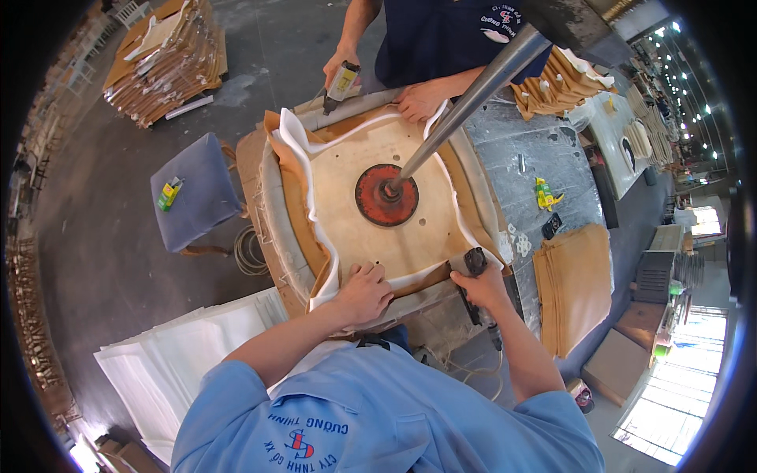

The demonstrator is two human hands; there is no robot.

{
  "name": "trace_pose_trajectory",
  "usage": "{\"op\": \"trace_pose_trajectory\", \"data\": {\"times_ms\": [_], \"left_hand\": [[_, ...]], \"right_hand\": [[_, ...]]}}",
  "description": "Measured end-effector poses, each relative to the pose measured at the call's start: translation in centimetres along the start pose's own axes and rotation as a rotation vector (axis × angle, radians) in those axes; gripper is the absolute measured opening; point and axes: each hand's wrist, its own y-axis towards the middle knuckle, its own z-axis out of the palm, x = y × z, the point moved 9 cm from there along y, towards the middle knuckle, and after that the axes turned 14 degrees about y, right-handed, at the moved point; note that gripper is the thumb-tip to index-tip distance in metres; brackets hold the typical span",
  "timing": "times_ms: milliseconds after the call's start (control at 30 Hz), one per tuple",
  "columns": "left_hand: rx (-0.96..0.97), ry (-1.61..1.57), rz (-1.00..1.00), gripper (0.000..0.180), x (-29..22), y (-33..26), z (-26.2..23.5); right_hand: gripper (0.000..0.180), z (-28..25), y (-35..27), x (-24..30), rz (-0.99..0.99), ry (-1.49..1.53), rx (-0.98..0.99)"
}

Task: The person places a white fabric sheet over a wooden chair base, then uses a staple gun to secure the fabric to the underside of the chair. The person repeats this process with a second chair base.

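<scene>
A pale plywood seat board point(339, 189) lies face up inside a brown cover point(298, 203), with white padding point(325, 256) showing around its edges. A red round press disc point(369, 206) at the end of a slanting metal rod point(465, 106) rests on the board's middle. At the near edge, my left hand point(364, 293) has bent fingers closed on the cover's folded rim. My right hand point(485, 285) grips a staple gun point(471, 264) by its handle at the near right corner, its nose close to the padding.
Across from me a co-worker's hand holds another staple gun point(341, 85); their other hand point(423, 101) presses the far edge. A blue stool point(195, 193) stands left. Brown sheets point(574, 288) and a yellow-green box point(544, 194) lie on the right table. White sheets point(189, 355) are stacked near left.
</scene>
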Motion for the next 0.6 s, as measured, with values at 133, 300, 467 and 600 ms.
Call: {"op": "trace_pose_trajectory", "data": {"times_ms": [133, 300, 467, 600], "left_hand": [[-0.130, -0.084, -0.050, 0.013, 0.3, -0.1, -0.1], [-0.218, -0.141, -0.113, 0.011, 0.8, 0.2, -0.2], [-0.232, -0.167, -0.217, 0.012, 1.8, -0.1, -0.1], [-0.237, -0.198, -0.228, 0.012, 2.0, -0.2, 0.1]], "right_hand": [[0.038, -0.2, -0.5, 1.0, 0.138, 0.010, 0.002], [0.035, 0.4, -2.8, 0.5, 0.220, 0.108, 0.037], [0.026, 7.6, -7.0, 2.3, 0.187, 0.335, 0.224], [0.018, 10.4, -7.2, 2.5, 0.264, 0.353, 0.244]]}}
